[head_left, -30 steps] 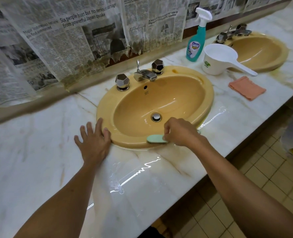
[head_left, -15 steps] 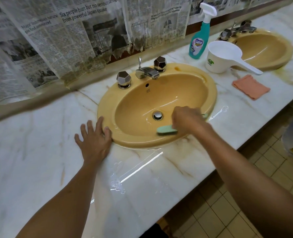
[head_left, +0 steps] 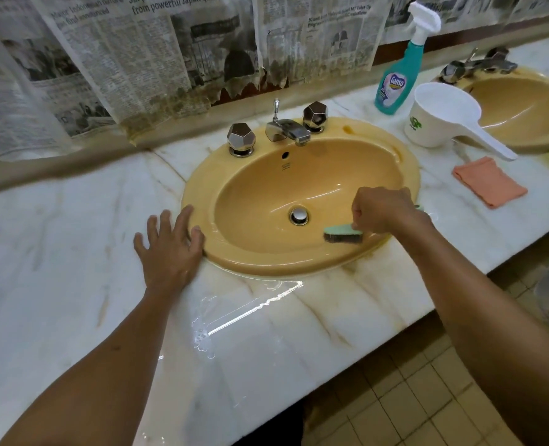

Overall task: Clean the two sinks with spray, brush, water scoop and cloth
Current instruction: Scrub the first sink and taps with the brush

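Head view shows the left hand point(head_left: 169, 249) flat on the marble counter point(head_left: 57, 252), fingers spread and straight, their tips touching the left rim of the near sink point(head_left: 405, 170). The right hand point(head_left: 384, 210) is curled tightly around the brush point(head_left: 343, 233), whose green back and dark bristles stick out to the left of the fist, bristles pressed on the inner wall at the front right of this sink, just beside the drain point(head_left: 298, 216). A wet, shiny patch lies on the counter in front of the sink. Behind and to the right of the sink stand the white water scoop point(head_left: 440, 114) and the teal spray bottle point(head_left: 398, 78), the orange cloth point(head_left: 488, 182) flat beside them. The second sink point(head_left: 524, 111) is farther right.
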